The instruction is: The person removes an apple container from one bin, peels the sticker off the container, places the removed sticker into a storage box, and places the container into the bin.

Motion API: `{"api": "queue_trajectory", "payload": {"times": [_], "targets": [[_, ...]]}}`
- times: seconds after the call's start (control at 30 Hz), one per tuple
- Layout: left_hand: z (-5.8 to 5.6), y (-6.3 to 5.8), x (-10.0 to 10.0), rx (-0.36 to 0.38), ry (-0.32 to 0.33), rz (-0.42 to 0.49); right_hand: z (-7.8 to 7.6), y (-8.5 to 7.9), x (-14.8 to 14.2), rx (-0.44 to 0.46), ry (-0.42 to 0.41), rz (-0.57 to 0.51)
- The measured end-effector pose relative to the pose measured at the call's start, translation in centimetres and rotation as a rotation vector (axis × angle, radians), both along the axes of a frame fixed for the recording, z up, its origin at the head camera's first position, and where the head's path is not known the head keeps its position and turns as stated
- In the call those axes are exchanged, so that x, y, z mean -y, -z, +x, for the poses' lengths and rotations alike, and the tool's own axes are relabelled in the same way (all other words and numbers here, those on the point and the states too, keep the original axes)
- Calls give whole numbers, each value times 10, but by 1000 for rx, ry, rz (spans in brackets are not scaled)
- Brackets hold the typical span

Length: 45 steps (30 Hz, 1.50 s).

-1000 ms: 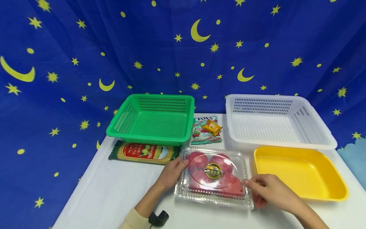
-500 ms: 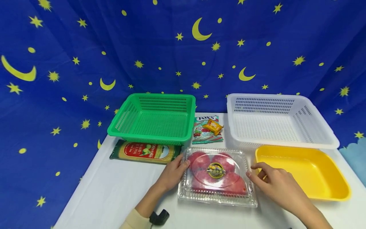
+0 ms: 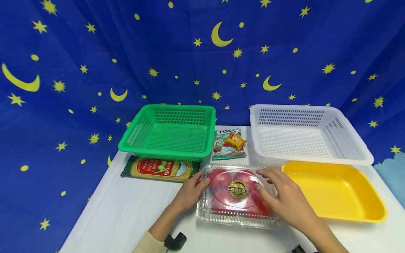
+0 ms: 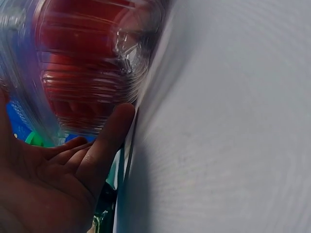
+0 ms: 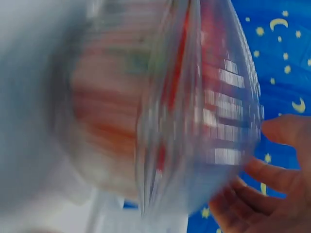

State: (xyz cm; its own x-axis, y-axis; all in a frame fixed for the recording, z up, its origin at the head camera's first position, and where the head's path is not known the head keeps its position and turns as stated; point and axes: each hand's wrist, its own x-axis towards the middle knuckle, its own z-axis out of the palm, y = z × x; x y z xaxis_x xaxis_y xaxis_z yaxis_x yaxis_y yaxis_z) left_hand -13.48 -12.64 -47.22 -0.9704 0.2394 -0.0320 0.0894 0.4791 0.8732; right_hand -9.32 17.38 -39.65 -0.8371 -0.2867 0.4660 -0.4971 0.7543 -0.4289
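Note:
A clear plastic fruit box (image 3: 235, 200) lies in the middle front of the table in the head view, several red round fruits and a black-and-gold label showing through its lid. My left hand (image 3: 190, 191) holds its left edge, thumb at the lid and fingers along the side; the left wrist view shows a fingertip low against the ribbed wall (image 4: 87, 97). Over the box's right part hovers my right hand (image 3: 286, 196), thumb and fingers spread apart and loosely bent. In the blurred right wrist view, those fingers (image 5: 274, 174) stand beside the lid, and contact is hard to tell.
Behind the box stand a green basket (image 3: 207, 147) and a white basket (image 3: 294, 158), with a yellow tub (image 3: 332, 189) at right. A Fox's candy bag (image 3: 221, 153) bears a small orange packet (image 3: 235, 140). An Olivoila pack (image 3: 136, 167) lies at left.
My right hand has left the box's right edge and come up and leftward over the lid. The box has shifted slightly right; my left hand stays at its left edge.

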Motion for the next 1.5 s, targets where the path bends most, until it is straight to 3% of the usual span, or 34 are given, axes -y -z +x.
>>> {"api": "queue_trajectory", "payload": {"times": [0.37, 0.6, 0.9, 1.5], "targets": [[1, 2, -2, -11, -14, 1, -6, 19, 27, -59, -53, 107], [1, 3, 1, -36, -20, 7, -8, 21, 35, -96, -63, 181], [0, 4, 1, -28, -15, 36, -10, 21, 40, -51, -87, 78], [-2, 8, -2, -44, -14, 54, -10, 15, 36, 149, 20, -82]]}}
